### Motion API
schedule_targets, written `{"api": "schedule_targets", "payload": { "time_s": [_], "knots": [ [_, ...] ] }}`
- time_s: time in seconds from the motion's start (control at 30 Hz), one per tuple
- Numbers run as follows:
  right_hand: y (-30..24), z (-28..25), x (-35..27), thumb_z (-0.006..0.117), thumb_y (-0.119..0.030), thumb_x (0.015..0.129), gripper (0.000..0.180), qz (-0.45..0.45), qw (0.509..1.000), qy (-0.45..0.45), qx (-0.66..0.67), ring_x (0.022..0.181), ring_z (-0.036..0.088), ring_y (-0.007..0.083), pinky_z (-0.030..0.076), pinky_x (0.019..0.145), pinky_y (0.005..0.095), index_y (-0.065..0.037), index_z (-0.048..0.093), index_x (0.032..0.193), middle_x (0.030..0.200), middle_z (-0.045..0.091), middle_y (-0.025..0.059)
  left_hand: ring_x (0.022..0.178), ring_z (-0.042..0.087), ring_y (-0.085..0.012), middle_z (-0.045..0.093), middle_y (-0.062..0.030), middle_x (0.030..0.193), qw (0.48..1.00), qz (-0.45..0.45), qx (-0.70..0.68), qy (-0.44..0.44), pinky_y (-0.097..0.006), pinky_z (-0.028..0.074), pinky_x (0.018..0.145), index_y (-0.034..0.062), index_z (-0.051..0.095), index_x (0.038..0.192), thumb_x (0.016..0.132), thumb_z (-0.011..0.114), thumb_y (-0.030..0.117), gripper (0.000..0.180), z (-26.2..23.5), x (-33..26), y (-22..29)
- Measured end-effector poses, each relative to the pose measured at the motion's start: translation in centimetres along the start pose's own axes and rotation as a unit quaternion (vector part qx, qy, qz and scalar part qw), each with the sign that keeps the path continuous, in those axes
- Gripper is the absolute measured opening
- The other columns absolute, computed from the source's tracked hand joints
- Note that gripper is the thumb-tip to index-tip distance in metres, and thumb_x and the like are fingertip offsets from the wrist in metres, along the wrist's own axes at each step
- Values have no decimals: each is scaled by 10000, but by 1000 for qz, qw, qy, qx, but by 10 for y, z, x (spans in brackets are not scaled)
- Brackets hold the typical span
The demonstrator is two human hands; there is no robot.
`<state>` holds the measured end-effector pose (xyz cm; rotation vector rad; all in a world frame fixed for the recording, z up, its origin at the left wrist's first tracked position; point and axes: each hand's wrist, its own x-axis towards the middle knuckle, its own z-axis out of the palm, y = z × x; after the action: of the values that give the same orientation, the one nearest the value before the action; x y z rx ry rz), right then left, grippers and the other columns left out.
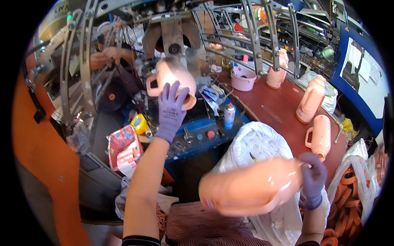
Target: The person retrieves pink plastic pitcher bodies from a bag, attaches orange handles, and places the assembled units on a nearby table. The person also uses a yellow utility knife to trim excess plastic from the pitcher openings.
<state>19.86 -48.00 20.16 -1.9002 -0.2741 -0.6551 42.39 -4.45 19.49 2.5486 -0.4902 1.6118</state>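
Note:
My left hand [170, 112], in a grey-purple glove, is at the machine with its fingers laid along a peach plastic jug [174, 76]. That jug is tilted below the metal clamp head, its handle to the left and its open mouth toward me. The thumb's grip is partly hidden. My right hand [314, 180], gloved alike, is closed around the neck end of a larger-looking peach plastic jug [250, 186]. This one lies sideways in the air before my lap, its body smeared by motion.
Several peach jugs, one nearest [319, 133], are on the red-brown table [262, 106] with a pink tub [243, 78]. A white bag of clear rings [260, 139] stands centrally. A spray can [229, 116] and red basket [124, 149] flank the controls. Another person's hands [106, 55] are beyond the bars.

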Motion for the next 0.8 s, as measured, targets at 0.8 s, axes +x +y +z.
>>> {"api": "schedule_targets", "payload": {
  "time_s": [0.8],
  "knots": [
    [244, 195, 438, 574, -49, 924, 407, 280, 900, -50, 329, 951, 649, 193, 529, 793, 315, -23, 520, 1327, 1108, 661, 92, 1333, 416, -528, 441, -238, 1445, 995, -9, 55, -82, -606, 386, 1077, 112, 450, 1289, 713, 819, 101, 684, -4, 8, 15]
  ]
}}
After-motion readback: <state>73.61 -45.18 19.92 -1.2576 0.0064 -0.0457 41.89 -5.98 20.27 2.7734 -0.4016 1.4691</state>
